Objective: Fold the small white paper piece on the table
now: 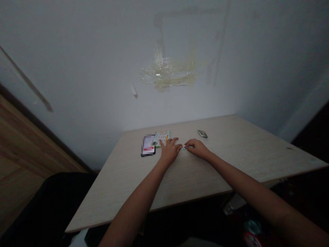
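A small pale piece [183,148], perhaps paper, lies between my hands on the table, too small and dim to name. My right hand [197,148] is closed in a pinch at its right end. My left hand [169,151] has its fingers spread, with the thumb tip touching or very near the piece's left end. Partly under the left fingers is a printed booklet or card [162,136] with small coloured pictures. Left of that lies a phone [148,145] with a dark case, its screen lit and blurred out.
A small crumpled wrapper-like item [202,133] lies beyond my right hand. The pale wooden table [123,185] meets a white wall [102,68] with torn clear tape [168,73]. A black chair-like shape [59,202] stands at the left, and dim objects [252,230] sit below the table's front edge.
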### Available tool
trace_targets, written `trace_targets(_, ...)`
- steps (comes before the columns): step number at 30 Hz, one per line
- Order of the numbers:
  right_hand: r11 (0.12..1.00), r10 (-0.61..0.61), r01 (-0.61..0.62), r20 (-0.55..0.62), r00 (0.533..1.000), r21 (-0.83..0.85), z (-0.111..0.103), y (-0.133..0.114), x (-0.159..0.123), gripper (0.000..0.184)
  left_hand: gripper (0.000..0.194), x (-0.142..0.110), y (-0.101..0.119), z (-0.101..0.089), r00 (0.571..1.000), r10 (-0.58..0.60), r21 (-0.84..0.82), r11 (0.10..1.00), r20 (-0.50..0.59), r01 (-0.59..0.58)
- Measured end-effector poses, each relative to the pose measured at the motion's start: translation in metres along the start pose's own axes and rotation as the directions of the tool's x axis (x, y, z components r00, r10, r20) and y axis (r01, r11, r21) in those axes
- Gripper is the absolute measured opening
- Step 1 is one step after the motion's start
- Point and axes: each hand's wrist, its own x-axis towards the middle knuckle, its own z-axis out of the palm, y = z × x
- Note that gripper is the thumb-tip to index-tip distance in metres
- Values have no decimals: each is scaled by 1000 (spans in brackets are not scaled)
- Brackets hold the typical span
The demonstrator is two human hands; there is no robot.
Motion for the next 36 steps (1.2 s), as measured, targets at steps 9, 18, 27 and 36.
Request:
trace_targets(9, 1000, -11, 11, 7, 1000, 7, -1, -1, 0, 16, 27, -1, 0, -2, 1000, 6, -5, 1000, 5, -6)
trace_targets(18, 989, 71, -68, -21, 997, 132, 5, 5, 1, 31, 26, -2, -6, -3, 999, -4, -133, 991, 33, 9)
trace_targets(27, 988, 70, -69, -4, 998, 140, 6, 8, 2, 22, 27, -2, -6, -7, 996, -25, -186, 982, 80, 40)
trace_targets(36, 985, 33, -31, -9, 999, 171, 3, 4, 3, 16, 21, 0, -6, -9, 997, -55, -259, 964, 57, 68)
